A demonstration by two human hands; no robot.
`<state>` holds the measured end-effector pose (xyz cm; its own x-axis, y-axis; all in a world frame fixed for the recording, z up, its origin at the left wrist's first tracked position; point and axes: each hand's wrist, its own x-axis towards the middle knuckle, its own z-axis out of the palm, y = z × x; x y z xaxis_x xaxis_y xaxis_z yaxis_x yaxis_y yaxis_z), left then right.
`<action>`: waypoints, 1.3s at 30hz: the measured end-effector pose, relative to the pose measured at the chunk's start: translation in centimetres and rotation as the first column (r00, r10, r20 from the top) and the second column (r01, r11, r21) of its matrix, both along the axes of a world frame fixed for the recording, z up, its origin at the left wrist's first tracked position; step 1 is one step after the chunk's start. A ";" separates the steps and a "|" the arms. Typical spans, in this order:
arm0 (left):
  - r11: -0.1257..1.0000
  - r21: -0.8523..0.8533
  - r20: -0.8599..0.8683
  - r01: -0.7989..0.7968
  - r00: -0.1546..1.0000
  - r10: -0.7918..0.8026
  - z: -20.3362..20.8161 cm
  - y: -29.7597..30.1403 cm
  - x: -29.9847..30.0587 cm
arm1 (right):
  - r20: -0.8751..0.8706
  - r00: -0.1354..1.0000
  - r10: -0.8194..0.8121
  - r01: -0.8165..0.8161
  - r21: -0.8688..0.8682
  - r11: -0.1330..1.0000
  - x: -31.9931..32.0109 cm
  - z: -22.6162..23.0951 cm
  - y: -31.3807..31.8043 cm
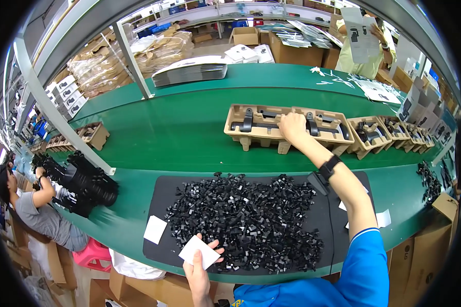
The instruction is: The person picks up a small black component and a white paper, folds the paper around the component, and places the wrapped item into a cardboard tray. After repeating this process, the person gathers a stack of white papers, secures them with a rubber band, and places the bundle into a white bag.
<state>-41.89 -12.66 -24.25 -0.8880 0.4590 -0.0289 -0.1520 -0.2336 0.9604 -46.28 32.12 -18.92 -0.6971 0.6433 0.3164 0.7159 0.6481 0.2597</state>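
Observation:
Several small white paper cards, or one thick one (194, 249), are gripped between the thumb and fingers of my left hand (197, 279), above the near edge of the black mat. My right hand (293, 128) is stretched forward over a brown moulded pulp tray (260, 134) on the green conveyor. Its fingers are bent down into the tray's middle; what they hold, if anything, is hidden. Black curved parts (248, 121) and long black bars lie in the tray's hollows. Between my arms spreads a large heap of small black plastic pieces (241, 220).
More filled pulp trays (370, 134) line the conveyor at right. A white card (155, 229) lies on the mat's left; a cable crosses its right side. Black parts are stacked left (89, 179), beside a seated co-worker (41, 204). Another person (366, 51) stands across the conveyor. A metal post (61, 110) rises left.

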 end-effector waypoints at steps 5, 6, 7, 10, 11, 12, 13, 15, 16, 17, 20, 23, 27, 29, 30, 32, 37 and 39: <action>0.983 0.084 0.060 0.162 0.984 -0.167 0.9 1.4 1.5 | -0.474 0.626 0.619 -0.776 -0.299 0.556 8.0 5.4 -12.5; 0.971 0.106 0.085 0.214 0.971 -0.223 1.1 2.4 1.9 | -0.433 0.601 0.672 -0.799 -0.367 0.477 10.2 6.5 -15.7; 0.955 0.102 0.085 0.279 0.954 -0.288 1.3 3.4 2.3 | -0.406 0.525 0.748 -0.844 -0.358 0.398 11.9 6.4 -18.0; 0.917 0.072 0.108 0.393 0.911 -0.399 2.3 5.8 3.9 | -0.274 0.401 0.874 -0.905 -0.266 0.332 16.0 4.4 -21.7; 0.900 0.045 0.051 0.434 0.898 -0.436 1.4 6.1 4.1 | -0.275 0.440 0.855 -0.889 -0.269 0.371 17.2 3.6 -22.1; 0.890 0.047 0.054 0.454 0.888 -0.456 1.0 6.4 4.4 | -0.296 0.464 0.835 -0.879 -0.269 0.393 17.9 2.4 -22.2; 0.887 0.039 -0.013 0.460 0.888 -0.459 0.6 6.9 4.8 | -0.337 0.452 0.826 -0.892 -0.187 0.412 18.4 1.5 -22.2; 0.882 -0.022 -0.108 0.471 0.876 -0.471 0.5 7.3 5.4 | -0.375 0.431 0.821 -0.894 -0.057 0.444 19.0 0.5 -22.4; 0.875 -0.008 -0.136 0.485 0.866 -0.481 0.5 7.4 5.9 | -0.373 0.430 0.822 -0.888 -0.009 0.460 19.5 0.2 -22.4; 0.873 0.016 -0.132 0.488 0.866 -0.482 0.5 7.7 6.3 | -0.350 0.442 0.826 -0.869 0.060 0.491 19.9 -0.5 -22.4; 0.857 -0.011 -0.145 0.515 0.847 -0.511 0.5 8.1 7.7 | -0.311 0.492 0.813 -0.847 0.044 0.530 21.3 -0.8 -22.4; 0.874 0.133 -0.004 0.467 0.882 -0.471 0.0 9.1 8.8 | -0.165 0.448 0.879 -0.867 0.159 0.472 23.1 -1.5 -21.9; 0.829 0.070 -0.020 0.556 0.831 -0.556 -0.5 8.7 8.9 | -0.053 0.361 0.931 -0.894 0.265 0.362 25.1 -2.3 -21.6; 0.765 0.001 -0.027 0.644 0.765 -0.643 0.6 9.1 8.9 | -0.175 0.321 0.931 -0.891 0.278 0.360 25.6 -1.5 -21.4; 0.720 -0.036 0.001 0.693 0.721 -0.693 0.8 8.9 8.9 | -0.301 0.315 0.900 -0.889 0.239 0.391 26.0 -0.7 -21.6; 0.664 -0.063 -0.092 0.746 0.658 -0.748 0.5 9.0 8.9 | -0.319 0.288 0.903 -0.894 0.249 0.373 26.6 -0.5 -21.5; 0.668 -0.081 -0.009 0.740 0.670 -0.743 0.8 9.2 8.4 | -0.299 0.270 0.915 -0.924 0.185 0.333 26.5 -0.1 -21.6; 0.623 -0.186 -0.162 0.760 0.602 -0.782 0.5 8.9 7.8 | -0.472 0.295 0.831 -0.942 0.003 0.336 26.4 -0.2 -21.8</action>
<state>-34.08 -3.72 -23.72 -0.1929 0.9807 0.0307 -0.0322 -0.0376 0.9988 -19.88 10.30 -19.12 -0.7604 -0.2226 0.6101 -0.3575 0.9277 -0.1071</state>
